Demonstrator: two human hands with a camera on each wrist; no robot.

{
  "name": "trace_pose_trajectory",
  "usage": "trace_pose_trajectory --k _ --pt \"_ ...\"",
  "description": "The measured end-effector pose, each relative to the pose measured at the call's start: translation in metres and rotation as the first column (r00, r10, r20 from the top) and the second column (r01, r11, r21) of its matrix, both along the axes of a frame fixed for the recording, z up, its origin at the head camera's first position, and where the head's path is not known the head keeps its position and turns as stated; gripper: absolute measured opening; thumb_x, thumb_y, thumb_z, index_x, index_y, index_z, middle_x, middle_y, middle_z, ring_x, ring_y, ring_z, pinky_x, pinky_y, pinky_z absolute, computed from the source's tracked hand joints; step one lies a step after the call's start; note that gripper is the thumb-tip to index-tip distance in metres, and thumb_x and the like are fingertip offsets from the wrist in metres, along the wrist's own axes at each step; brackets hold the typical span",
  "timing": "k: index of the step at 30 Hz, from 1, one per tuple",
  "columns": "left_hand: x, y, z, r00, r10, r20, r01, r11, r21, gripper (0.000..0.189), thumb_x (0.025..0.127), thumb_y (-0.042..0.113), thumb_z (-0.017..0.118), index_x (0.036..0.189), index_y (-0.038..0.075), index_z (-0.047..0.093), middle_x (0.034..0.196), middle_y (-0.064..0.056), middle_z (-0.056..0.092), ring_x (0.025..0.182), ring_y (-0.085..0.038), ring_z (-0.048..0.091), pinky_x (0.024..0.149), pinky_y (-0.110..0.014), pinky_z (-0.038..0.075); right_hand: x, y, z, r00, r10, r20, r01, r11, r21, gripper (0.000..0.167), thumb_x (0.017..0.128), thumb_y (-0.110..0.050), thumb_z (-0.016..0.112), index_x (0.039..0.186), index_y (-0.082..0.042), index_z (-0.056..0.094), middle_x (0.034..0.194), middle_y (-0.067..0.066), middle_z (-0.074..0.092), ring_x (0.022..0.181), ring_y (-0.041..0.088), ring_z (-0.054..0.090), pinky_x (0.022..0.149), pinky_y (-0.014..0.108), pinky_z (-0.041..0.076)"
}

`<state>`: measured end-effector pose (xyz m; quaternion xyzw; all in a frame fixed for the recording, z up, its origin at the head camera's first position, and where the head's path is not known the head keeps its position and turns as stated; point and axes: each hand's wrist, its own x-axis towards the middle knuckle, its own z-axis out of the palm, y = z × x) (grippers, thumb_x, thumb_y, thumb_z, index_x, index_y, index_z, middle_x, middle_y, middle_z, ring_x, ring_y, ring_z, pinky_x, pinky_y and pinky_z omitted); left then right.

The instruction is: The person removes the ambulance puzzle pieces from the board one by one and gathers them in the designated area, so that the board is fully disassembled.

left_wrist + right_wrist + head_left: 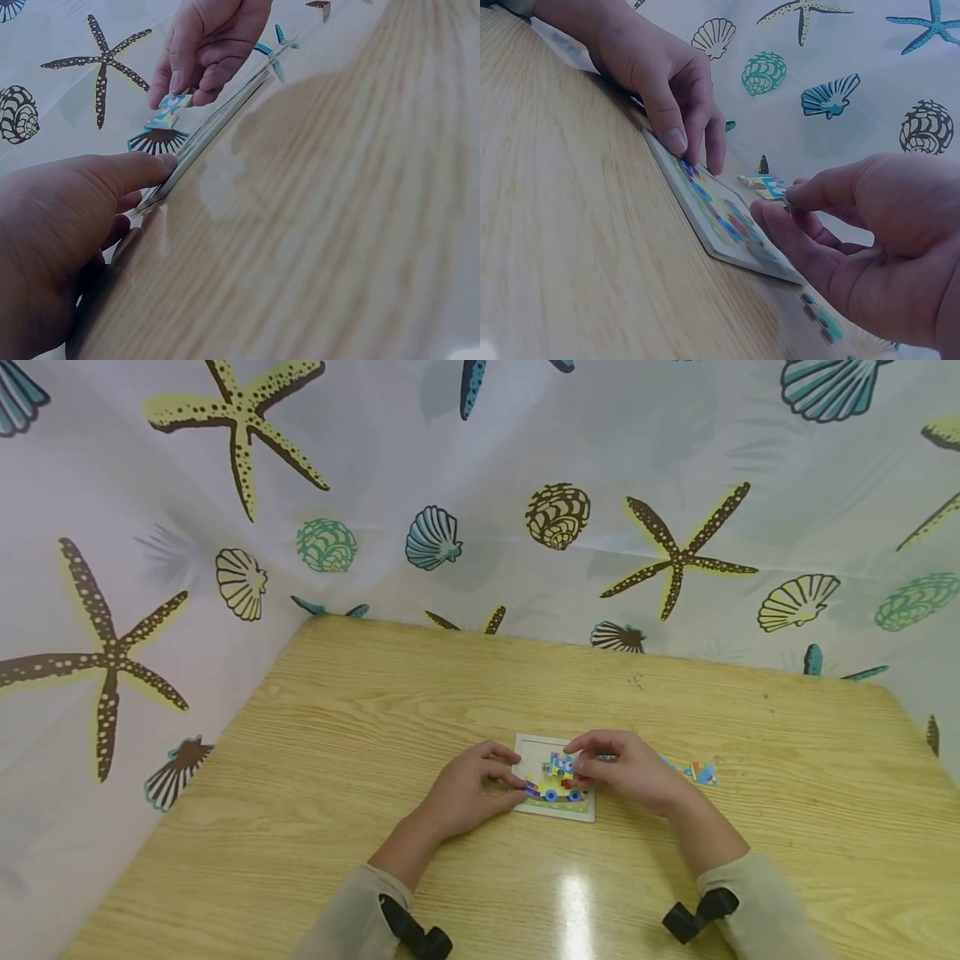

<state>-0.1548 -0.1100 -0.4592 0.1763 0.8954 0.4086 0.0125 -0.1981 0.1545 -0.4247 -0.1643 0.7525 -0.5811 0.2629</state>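
A small jigsaw tray (pixel 534 749) with a pale frame lies flat on the table, its lower part filled with picture pieces showing blue wheels (pixel 551 796). My left hand (pixel 474 787) rests at the tray's left side, thumb and fingertips touching its edge; the right wrist view shows this left hand (pixel 664 86) from across the tray. Between thumb and fingers, my right hand (pixel 632 768) pinches a blue and yellow puzzle piece (pixel 559 766). In the right wrist view that puzzle piece (pixel 765 185) is held above the tray, apart from it.
Several loose puzzle pieces (pixel 703 772) lie on the wooden table (pixel 360 710) to the right of the tray, partly hidden by my right hand. A curtain (pixel 495 460) printed with shells and starfish hangs behind and to the left.
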Motion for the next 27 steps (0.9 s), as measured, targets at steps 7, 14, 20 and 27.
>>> trace_pose_trajectory --k 7,14,20,27 --pt "0.0 -0.001 0.0 1.0 -0.011 -0.019 0.011 1.0 0.01 0.007 0.084 0.027 0.081 0.089 0.021 0.081 0.121 0.003 0.064 0.118 -0.022 0.06 0.102 -0.044 0.048 0.004 0.016 0.004 0.999 -0.023 -0.034 0.024 0.999 0.037 0.029 0.098 -0.007 0.062 0.122 0.009 0.059 0.104 0.014 0.059 0.091 0.019 0.069 0.085 0.032 0.06" --pt "0.001 -0.001 0.0 1.0 -0.015 -0.022 0.015 1.0 0.012 0.008 0.085 0.027 0.08 0.09 0.021 0.081 0.121 0.002 0.064 0.118 -0.022 0.06 0.1 -0.044 0.049 0.011 0.025 0.008 0.997 -0.06 -0.052 0.065 0.993 0.101 0.029 0.097 -0.01 0.065 0.119 0.008 0.06 0.1 0.014 0.06 0.09 0.019 0.069 0.082 0.031 0.06" --pt "0.001 -0.001 -0.001 1.0 -0.02 -0.023 0.02 0.999 0.026 0.007 0.085 0.026 0.08 0.09 0.021 0.081 0.12 0.001 0.064 0.117 -0.022 0.06 0.1 -0.045 0.049 0.011 0.037 0.006 0.997 -0.066 -0.044 0.071 0.989 0.127 0.03 0.097 -0.008 0.063 0.121 0.01 0.059 0.098 0.014 0.061 0.088 0.016 0.068 0.081 0.03 0.06" --pt "0.002 -0.002 0.001 1.0 -0.016 -0.02 0.016 1.0 0.017 0.007 0.085 0.025 0.081 0.09 0.021 0.081 0.121 0.001 0.065 0.118 -0.023 0.06 0.101 -0.044 0.049 0.015 0.048 0.004 0.996 -0.08 -0.032 0.085 0.983 0.163 0.029 0.098 -0.008 0.063 0.12 0.011 0.057 0.096 0.012 0.064 0.087 0.016 0.068 0.079 0.028 0.059"
